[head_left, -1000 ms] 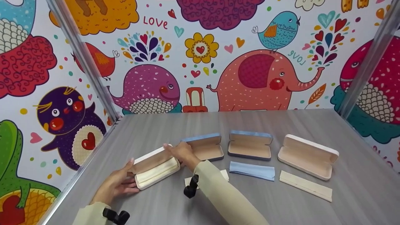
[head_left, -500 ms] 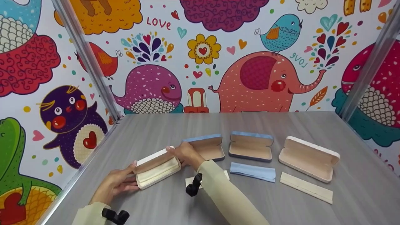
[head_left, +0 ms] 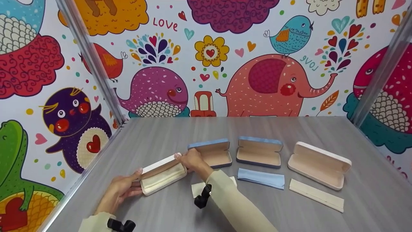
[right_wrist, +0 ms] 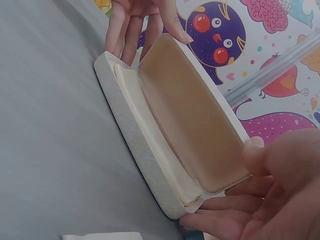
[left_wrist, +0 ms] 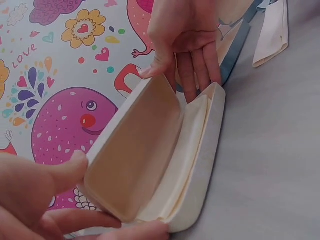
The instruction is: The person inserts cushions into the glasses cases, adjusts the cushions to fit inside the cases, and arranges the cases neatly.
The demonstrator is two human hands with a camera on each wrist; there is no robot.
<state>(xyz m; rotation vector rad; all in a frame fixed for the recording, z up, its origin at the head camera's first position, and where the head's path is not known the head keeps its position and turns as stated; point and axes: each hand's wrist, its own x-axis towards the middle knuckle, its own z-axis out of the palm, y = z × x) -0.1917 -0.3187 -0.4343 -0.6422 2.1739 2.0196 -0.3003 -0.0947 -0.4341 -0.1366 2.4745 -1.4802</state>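
Observation:
A white glasses case (head_left: 164,175) with a tan lining stands half open, a folded cream cloth (head_left: 162,177) lying in its base. My left hand (head_left: 120,190) holds its left end, the thumb on the lid's edge and the fingers beside the base. At the opposite end my right hand (head_left: 193,161) does the same, its thumb on the lid corner. Both wrist views show the lid (left_wrist: 140,145) leaning over the cloth (right_wrist: 150,130). Behind the right hand is an open blue glasses case (head_left: 219,158), partly covered by that hand.
Another open blue case (head_left: 259,154) and an open white case (head_left: 317,166) stand to the right. In front of them lie a folded blue cloth (head_left: 260,178) and a folded cream cloth (head_left: 317,195). Another cream cloth (head_left: 197,190) is partly under the right forearm.
Both thumbs have tipped the white case's lid forward and down, so less of its lining shows in the head view. The case's base has stayed in place; the head view has shifted slightly.

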